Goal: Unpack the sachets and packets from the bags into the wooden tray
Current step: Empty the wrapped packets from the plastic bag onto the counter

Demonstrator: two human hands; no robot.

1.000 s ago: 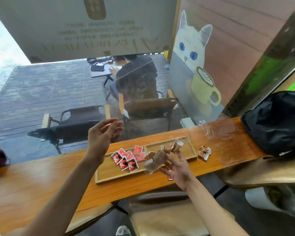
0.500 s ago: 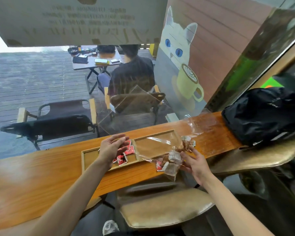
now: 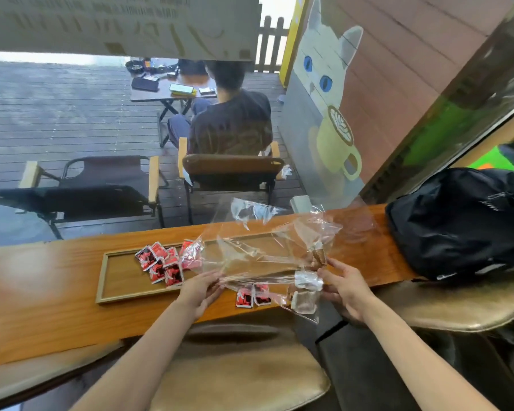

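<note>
A long wooden tray point(image 3: 122, 280) lies on the counter with several red sachets point(image 3: 161, 262) in its left half. A clear plastic bag point(image 3: 258, 259) is stretched over the tray's right half. My left hand point(image 3: 201, 287) pinches its left end and my right hand point(image 3: 346, 287) grips its right end. Brown and white packets point(image 3: 306, 289) sit inside the bag beside my right hand. Two red sachets point(image 3: 252, 295) lie on the counter in front of the tray, under the bag.
A black backpack point(image 3: 463, 221) fills the counter's right end. Another crumpled clear bag point(image 3: 251, 210) lies at the counter's far edge against the window. Padded stools point(image 3: 244, 366) stand below the counter. Outside the glass a person sits on a chair.
My left hand dropped from above the tray and took hold of the bag's left end. The bag is now pulled flat between both hands. The camera tilted down.
</note>
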